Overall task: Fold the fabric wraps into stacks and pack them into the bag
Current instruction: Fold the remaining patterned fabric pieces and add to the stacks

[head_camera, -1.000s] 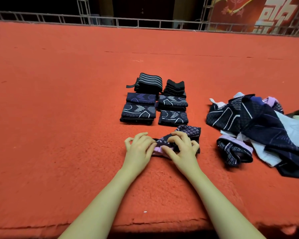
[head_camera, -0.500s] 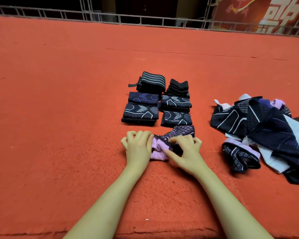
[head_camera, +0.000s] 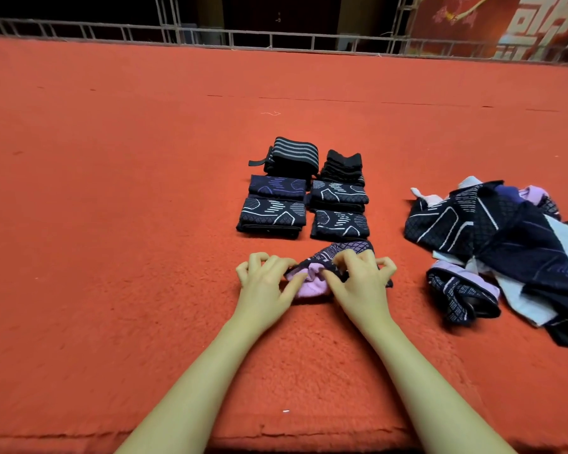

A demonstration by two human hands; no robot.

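Wrap in hand: a dark patterned wrap with a lilac inside (head_camera: 312, 285), bunched on the red surface (head_camera: 112, 257) just in front of the nearest folded stack.
Left hand: the left hand (head_camera: 264, 283) has its fingers (head_camera: 269, 262) curled, thumb and fingertips pinching the lilac edge at the wrap's left end.
Right hand: the right hand (head_camera: 361, 283) is clamped on the wrap too, its curled fingers (head_camera: 351, 258) gathering the dark patterned cloth over the lilac part.
Step in hand: folding this wrap, by my reading (the lilac lining looks turned out at one end).
Doing it well: flatten the bunched end first, line up the edges, then fold to the footprint of the finished stacks so it sits square; keep both pinches near the corners so the stretchy cloth does not twist.
Folded stacks: six folded stacks (head_camera: 309, 191) in two columns beyond the hands, the rear pair plain black and striped, the front four dark blue with pale line patterns.
Unfolded pile: a loose pile of wraps (head_camera: 505, 237) well apart to the right, with one crumpled wrap (head_camera: 463, 293) at its near edge.
Hidden: the wrap's right half lies under the right hand, so its full length cannot be told.
Cut off: the pile runs past the right edge.
Not seen: no bag shows anywhere.
Hard to make out: how many wraps each stack holds.
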